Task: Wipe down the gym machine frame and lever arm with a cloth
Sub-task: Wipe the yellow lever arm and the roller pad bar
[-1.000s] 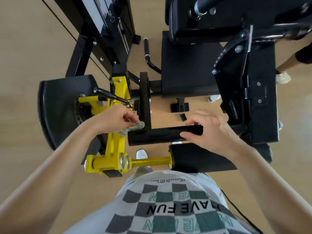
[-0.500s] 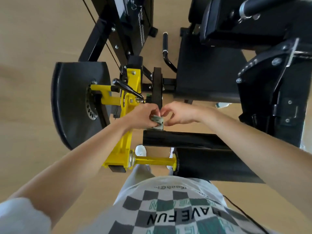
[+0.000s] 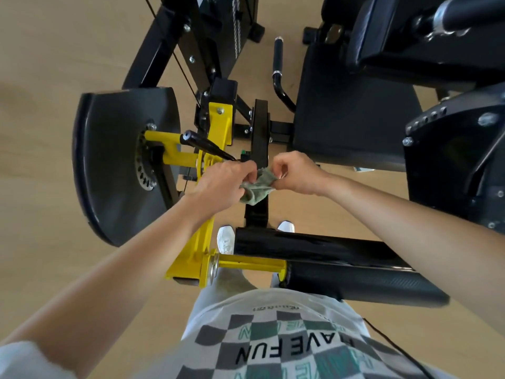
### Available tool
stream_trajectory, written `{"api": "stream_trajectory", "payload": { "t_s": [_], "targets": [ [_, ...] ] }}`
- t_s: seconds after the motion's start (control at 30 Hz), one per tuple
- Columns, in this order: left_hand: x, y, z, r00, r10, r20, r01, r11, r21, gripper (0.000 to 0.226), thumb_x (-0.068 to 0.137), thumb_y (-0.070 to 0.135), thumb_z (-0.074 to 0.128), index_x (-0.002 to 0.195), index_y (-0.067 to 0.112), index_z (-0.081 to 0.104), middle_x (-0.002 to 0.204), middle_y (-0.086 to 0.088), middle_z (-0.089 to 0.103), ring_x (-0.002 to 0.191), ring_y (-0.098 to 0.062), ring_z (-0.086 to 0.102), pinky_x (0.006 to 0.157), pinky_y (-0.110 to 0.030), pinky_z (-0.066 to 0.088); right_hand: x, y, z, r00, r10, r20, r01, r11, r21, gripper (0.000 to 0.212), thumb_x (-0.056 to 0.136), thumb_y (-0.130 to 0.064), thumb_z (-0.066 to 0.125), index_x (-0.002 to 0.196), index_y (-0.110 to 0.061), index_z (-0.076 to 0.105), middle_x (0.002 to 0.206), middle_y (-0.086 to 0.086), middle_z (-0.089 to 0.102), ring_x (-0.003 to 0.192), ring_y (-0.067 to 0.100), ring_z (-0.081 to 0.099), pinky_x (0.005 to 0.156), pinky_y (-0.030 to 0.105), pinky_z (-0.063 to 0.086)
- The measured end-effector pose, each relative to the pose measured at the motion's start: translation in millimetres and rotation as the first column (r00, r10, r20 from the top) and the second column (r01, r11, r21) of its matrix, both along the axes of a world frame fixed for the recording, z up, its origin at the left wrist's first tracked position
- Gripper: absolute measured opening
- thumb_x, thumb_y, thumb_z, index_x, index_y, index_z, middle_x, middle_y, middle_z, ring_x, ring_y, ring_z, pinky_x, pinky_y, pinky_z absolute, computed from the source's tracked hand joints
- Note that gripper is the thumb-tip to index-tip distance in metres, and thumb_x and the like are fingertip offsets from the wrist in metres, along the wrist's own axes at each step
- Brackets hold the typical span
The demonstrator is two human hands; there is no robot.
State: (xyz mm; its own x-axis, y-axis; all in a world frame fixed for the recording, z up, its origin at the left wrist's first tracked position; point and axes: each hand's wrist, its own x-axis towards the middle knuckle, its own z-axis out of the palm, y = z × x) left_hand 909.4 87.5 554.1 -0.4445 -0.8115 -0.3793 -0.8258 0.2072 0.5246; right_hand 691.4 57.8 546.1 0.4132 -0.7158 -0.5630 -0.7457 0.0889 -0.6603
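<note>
Left hand [image 3: 222, 184] closed on one end of the cloth [image 3: 257, 187]; right hand [image 3: 293, 172] pinching the other end, fingertips curled in. Cloth bunched and slack between the two hands, held in the air just in front of the black upright bar [image 3: 259, 138], possibly brushing it (contact not clear). No flat press on any surface at present.

Compared with a second ago: right hand gone from the black roller pad [image 3: 314, 246], where it was steadying; left hand no longer rubbing near the yellow lever arm [image 3: 203, 242]. Both hands brought together at the cloth. Reads as a refold or a change of grip, not a wiping stroke. Viewpoint also shifted forward, more of the machine's black frame [image 3: 164, 45] in sight.

Meaning for the task, as a judgement: a pause between passes. Fresh face of cloth likely being turned out before the next surface.

Outward from the hands: small black handle [image 3: 207, 146] just left of the cloth, mounted on the yellow bracket; round black shield [image 3: 114, 160] further left; yellow lever arm running down toward the body, ending beside a second black pad [image 3: 363, 285]. Seat pad [image 3: 349, 110] to the right, well apart. White shoes [image 3: 226, 237] on the wooden floor [image 3: 54, 77] beneath.

Next likely target: upright bar or yellow arm, both within reach. Watch the handle and bracket bolts for snagging cloth.
</note>
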Motion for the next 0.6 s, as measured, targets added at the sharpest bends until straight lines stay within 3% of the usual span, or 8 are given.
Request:
{"api": "stream_trajectory", "payload": {
  "t_s": [0.07, 0.17, 0.23, 0.43, 0.6],
  "targets": [
    [-1, -1, 0, 1.0, 0.004, -0.015, -0.005, 0.999, -0.043, 0.025, 0.086, 0.004, 0.062, 0.097, 0.026, 0.067, 0.088, 0.009, 0.064, 0.085, -0.02, 0.065, 0.072, -0.037, 0.056, -1, -4, -4, 0.999, -0.025, 0.023, 0.026, 0.999, -0.041, 0.024, 0.077, -0.005, 0.081, 0.085, -0.018, 0.063, 0.087, -0.006, 0.061, 0.079, 0.006, 0.056, 0.069, 0.027, 0.043],
    [-9, -2, -1, 0.999, -0.04, 0.009, 0.04, 0.998, 0.045, 0.028, 0.091, 0.021, 0.061, 0.117, 0.026, 0.071, 0.102, 0.004, 0.073, 0.096, -0.02, 0.066, 0.081, -0.041, 0.058, 0, -1, -9, 0.995, 0.1, 0.001, -0.1, 0.995, -0.022, 0.043, 0.078, -0.012, 0.082, 0.117, -0.022, 0.065, 0.105, -0.008, 0.063, 0.083, 0.008, 0.057, 0.073, 0.025, 0.05],
    [-13, -3, -3, 0.996, -0.081, 0.031, 0.078, 0.992, 0.1, 0.029, 0.094, 0.032, 0.063, 0.122, 0.027, 0.071, 0.109, 0.005, 0.073, 0.099, -0.019, 0.067, 0.086, -0.04, 0.057, 2, 1, -11, 0.978, 0.206, -0.023, -0.206, 0.979, 0.005, 0.04, 0.081, -0.019, 0.081, 0.119, -0.023, 0.07, 0.107, -0.007, 0.067, 0.088, 0.012, 0.059, 0.077, 0.031, 0.051],
    [-6, 7, 0, 0.997, -0.075, -0.01, 0.075, 0.97, 0.232, 0.015, 0.086, 0.035, 0.076, 0.097, 0.025, 0.079, 0.096, 0.009, 0.07, 0.088, -0.011, 0.064, 0.082, -0.034, 0.055, -6, 4, -7, 0.962, 0.273, 0.032, -0.274, 0.948, 0.161, 0.033, 0.083, -0.022, 0.079, 0.116, -0.022, 0.076, 0.095, -0.017, 0.062, 0.084, 0.011, 0.064, 0.068, 0.025, 0.048],
    [-14, 6, -6, 0.999, 0.006, 0.032, -0.012, 0.983, 0.186, 0.013, 0.089, 0.031, 0.074, 0.097, 0.023, 0.08, 0.095, 0.007, 0.076, 0.087, -0.012, 0.068, 0.082, -0.037, 0.058, -3, 6, -27, 0.98, 0.191, 0.051, -0.194, 0.979, 0.057, 0.028, 0.085, -0.018, 0.08, 0.112, -0.018, 0.077, 0.093, -0.014, 0.066, 0.079, -0.001, 0.055, 0.069, 0.018, 0.041]
  ]
}}
